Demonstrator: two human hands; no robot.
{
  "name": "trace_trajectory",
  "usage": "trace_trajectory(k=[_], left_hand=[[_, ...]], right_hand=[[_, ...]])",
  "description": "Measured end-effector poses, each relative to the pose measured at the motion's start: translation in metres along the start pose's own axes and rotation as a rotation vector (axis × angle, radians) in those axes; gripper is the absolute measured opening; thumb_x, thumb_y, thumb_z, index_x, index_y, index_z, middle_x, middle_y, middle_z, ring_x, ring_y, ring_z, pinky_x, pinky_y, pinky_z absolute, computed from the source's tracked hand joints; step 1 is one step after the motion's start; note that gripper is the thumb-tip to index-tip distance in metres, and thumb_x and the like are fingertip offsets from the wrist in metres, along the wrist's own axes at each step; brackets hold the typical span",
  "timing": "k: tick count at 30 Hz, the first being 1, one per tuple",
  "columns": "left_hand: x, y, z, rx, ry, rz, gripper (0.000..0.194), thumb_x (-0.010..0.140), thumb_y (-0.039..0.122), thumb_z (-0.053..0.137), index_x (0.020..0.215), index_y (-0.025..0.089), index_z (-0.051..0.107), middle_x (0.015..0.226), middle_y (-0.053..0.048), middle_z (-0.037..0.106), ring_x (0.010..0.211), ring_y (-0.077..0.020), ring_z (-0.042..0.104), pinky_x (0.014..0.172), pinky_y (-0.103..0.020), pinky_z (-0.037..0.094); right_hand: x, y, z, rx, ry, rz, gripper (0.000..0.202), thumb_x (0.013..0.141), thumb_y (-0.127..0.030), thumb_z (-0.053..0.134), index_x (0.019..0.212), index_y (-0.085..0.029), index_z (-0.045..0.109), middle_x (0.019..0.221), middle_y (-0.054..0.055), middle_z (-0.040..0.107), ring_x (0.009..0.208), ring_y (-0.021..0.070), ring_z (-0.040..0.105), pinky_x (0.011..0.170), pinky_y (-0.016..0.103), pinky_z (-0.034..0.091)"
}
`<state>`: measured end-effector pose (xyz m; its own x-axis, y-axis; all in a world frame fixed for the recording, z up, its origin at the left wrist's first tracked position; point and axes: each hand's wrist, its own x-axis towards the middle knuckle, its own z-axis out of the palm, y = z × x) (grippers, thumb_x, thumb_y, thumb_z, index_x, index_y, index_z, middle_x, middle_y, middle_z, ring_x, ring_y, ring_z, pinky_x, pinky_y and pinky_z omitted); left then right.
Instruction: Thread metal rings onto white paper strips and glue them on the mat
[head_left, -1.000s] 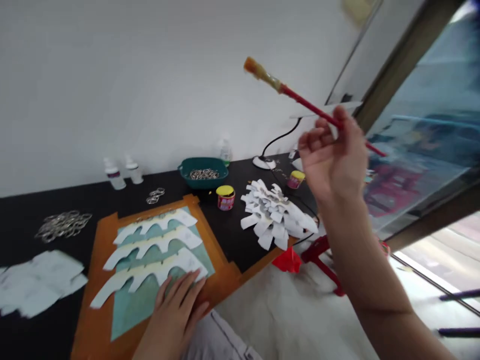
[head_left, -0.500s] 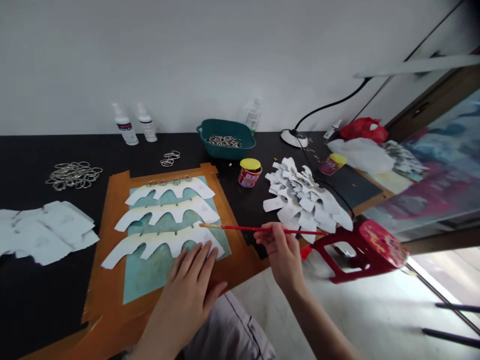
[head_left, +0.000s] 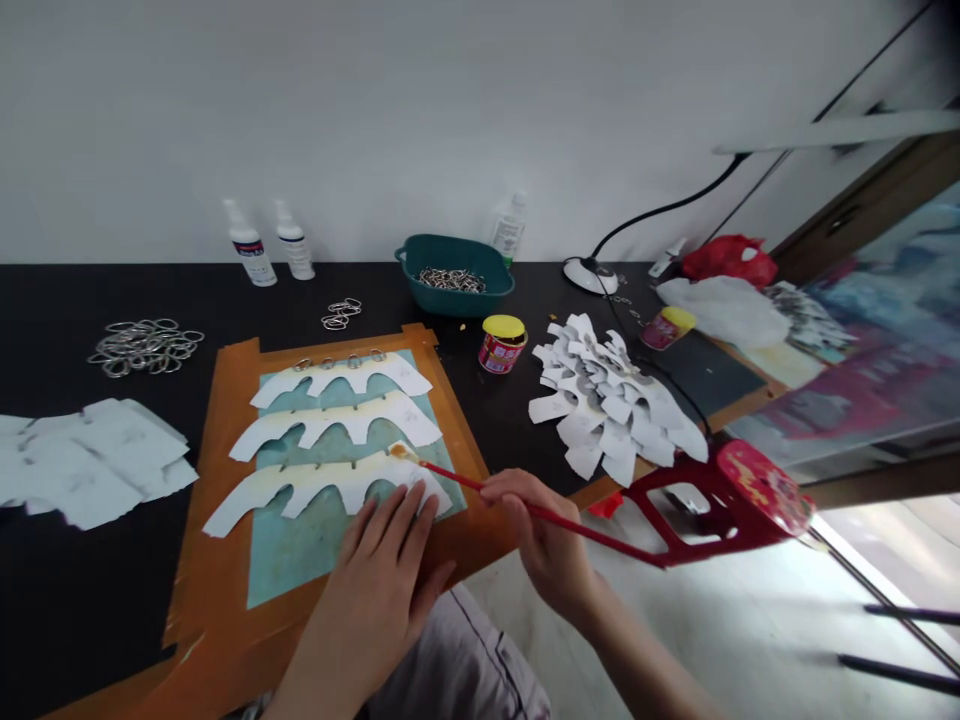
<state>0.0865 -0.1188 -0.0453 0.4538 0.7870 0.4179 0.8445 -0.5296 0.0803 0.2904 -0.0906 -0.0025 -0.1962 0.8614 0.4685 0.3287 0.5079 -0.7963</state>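
Observation:
My right hand (head_left: 551,540) grips a thin red-handled paintbrush (head_left: 450,475), its pale bristles at the upper edge of the nearest white scalloped strip (head_left: 300,485), towards the strip's right end. Flat on that same right end rests my left hand (head_left: 390,555), fingers stretched out. Two similar strips lie behind it, the middle strip (head_left: 337,425) and the far strip (head_left: 345,378); metal rings (head_left: 328,364) stand along the far strip's upper edge. A yellowish tint runs along the strips' upper edges. Beneath them is a pale green sheet (head_left: 289,560) bordered by brown tape (head_left: 202,500).
Left are a pile of oval metal rings (head_left: 146,348) and stacked white pieces (head_left: 94,460). Behind stand two white bottles (head_left: 251,250) and a green basin (head_left: 457,265) of rings. A yellow-lidded tin (head_left: 502,345), scalloped pieces (head_left: 607,400) and a red stool (head_left: 761,495) are right.
My right hand has moved left and slightly down, tilting the brush so its handle slopes down to the right. The bristles shifted slightly left along the nearest strip. My left hand stays put.

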Motion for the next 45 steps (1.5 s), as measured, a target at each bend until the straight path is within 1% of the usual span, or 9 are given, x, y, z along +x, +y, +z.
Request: trace_trajectory(k=[3, 8, 13, 18, 23, 29, 35, 42, 45], left_hand=[[0.000, 0.000, 0.001, 0.000, 0.018, 0.007, 0.054, 0.091, 0.045, 0.052, 0.135, 0.013, 0.052, 0.141, -0.013, 0.055, 0.125, -0.0313, 0.052, 0.104, -0.048, 0.039], [0.000, -0.001, 0.001, -0.010, 0.032, 0.006, 0.053, 0.090, 0.044, 0.053, 0.134, 0.013, 0.053, 0.138, -0.014, 0.057, 0.125, -0.0320, 0.053, 0.104, -0.049, 0.040], [0.000, -0.001, 0.000, -0.025, 0.027, 0.013, 0.053, 0.090, 0.044, 0.052, 0.134, 0.013, 0.052, 0.138, -0.014, 0.057, 0.124, -0.0319, 0.053, 0.102, -0.049, 0.042], [0.000, -0.001, 0.001, -0.040, 0.026, -0.002, 0.054, 0.091, 0.043, 0.052, 0.136, 0.014, 0.051, 0.139, -0.014, 0.056, 0.126, -0.0322, 0.052, 0.102, -0.049, 0.043], [-0.002, -0.001, 0.004, -0.058, 0.036, 0.021, 0.056, 0.091, 0.041, 0.053, 0.137, 0.010, 0.048, 0.140, -0.017, 0.054, 0.128, -0.0322, 0.050, 0.101, -0.048, 0.046], [-0.006, -0.002, 0.010, -0.069, 0.084, 0.030, 0.051, 0.091, 0.036, 0.055, 0.133, 0.008, 0.050, 0.134, -0.018, 0.059, 0.131, -0.0317, 0.048, 0.102, -0.046, 0.047], [-0.002, 0.000, 0.003, -0.009, 0.005, -0.005, 0.051, 0.092, 0.038, 0.050, 0.138, 0.014, 0.048, 0.141, -0.014, 0.054, 0.127, -0.0331, 0.052, 0.110, -0.060, 0.032], [-0.005, 0.000, 0.006, -0.004, 0.039, 0.011, 0.043, 0.092, 0.036, 0.050, 0.127, 0.013, 0.057, 0.126, -0.016, 0.065, 0.120, -0.0329, 0.057, 0.109, -0.060, 0.031], [-0.004, 0.000, 0.006, 0.022, 0.031, 0.019, 0.045, 0.092, 0.038, 0.050, 0.128, 0.012, 0.056, 0.127, -0.015, 0.065, 0.119, -0.0326, 0.057, 0.108, -0.059, 0.032]], right_hand=[[0.002, -0.006, -0.003, -0.045, -0.012, -0.085, 0.021, 0.096, -0.012, 0.045, 0.101, -0.023, 0.062, 0.091, 0.005, 0.068, 0.092, 0.0183, 0.064, 0.085, 0.034, 0.052], [0.009, -0.009, 0.003, -0.082, -0.059, -0.140, 0.019, 0.094, -0.012, 0.048, 0.102, -0.023, 0.062, 0.094, 0.005, 0.069, 0.092, 0.0182, 0.064, 0.085, 0.034, 0.052], [0.008, -0.014, -0.002, -0.126, -0.050, -0.113, 0.021, 0.093, -0.009, 0.047, 0.100, -0.024, 0.060, 0.089, 0.002, 0.068, 0.088, 0.0170, 0.063, 0.097, 0.038, 0.047], [0.008, -0.012, -0.001, -0.093, -0.030, -0.105, 0.021, 0.093, -0.010, 0.048, 0.101, -0.024, 0.061, 0.094, 0.004, 0.069, 0.092, 0.0182, 0.064, 0.095, 0.037, 0.048], [0.007, -0.016, 0.004, -0.132, -0.031, -0.098, 0.021, 0.094, -0.009, 0.045, 0.098, -0.023, 0.059, 0.086, 0.001, 0.068, 0.082, 0.0157, 0.063, 0.097, 0.040, 0.045], [0.011, -0.020, 0.010, -0.048, -0.113, -0.138, 0.020, 0.095, -0.011, 0.044, 0.099, -0.023, 0.059, 0.087, 0.002, 0.069, 0.082, 0.0154, 0.065, 0.097, 0.039, 0.047], [0.012, -0.016, 0.000, -0.136, -0.009, -0.094, 0.020, 0.095, -0.010, 0.044, 0.095, -0.023, 0.058, 0.082, 0.000, 0.068, 0.076, 0.0138, 0.065, 0.102, 0.041, 0.043], [0.015, -0.023, 0.020, -0.043, -0.104, -0.118, 0.019, 0.097, -0.017, 0.041, 0.095, -0.023, 0.059, 0.083, 0.002, 0.069, 0.078, 0.0159, 0.065, 0.099, 0.042, 0.045], [0.018, -0.019, 0.020, -0.010, -0.095, -0.111, 0.020, 0.098, -0.019, 0.040, 0.093, -0.023, 0.059, 0.080, 0.002, 0.068, 0.076, 0.0157, 0.064, 0.099, 0.041, 0.045]])
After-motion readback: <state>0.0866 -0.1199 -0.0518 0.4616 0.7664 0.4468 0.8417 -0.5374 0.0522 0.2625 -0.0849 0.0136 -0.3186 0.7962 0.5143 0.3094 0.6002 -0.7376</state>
